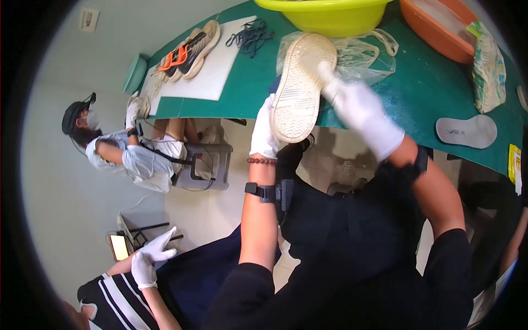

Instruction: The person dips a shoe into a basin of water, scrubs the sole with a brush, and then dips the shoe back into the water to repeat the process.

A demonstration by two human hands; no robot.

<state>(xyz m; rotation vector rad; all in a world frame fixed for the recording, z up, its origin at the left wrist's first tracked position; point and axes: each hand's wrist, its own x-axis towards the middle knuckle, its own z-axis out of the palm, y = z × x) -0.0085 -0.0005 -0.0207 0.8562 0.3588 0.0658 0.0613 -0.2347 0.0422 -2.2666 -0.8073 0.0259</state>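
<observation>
My left hand, in a white glove, grips a shoe from its side and underneath. The shoe's cream, patterned sole faces up toward me, and a bit of dark blue upper shows at its left edge. My right hand, also gloved in white, is blurred by motion at the sole's right side. Its fingers are closed around something pale that touches the sole, too smeared to make out. Behind the shoe lies a clear plastic bag on the green table.
A yellow-green basin and an orange basin stand at the back. Dark laces and sneakers lie on a white board. At right are a grey insole and a green-white packet. Two gloved people are at left.
</observation>
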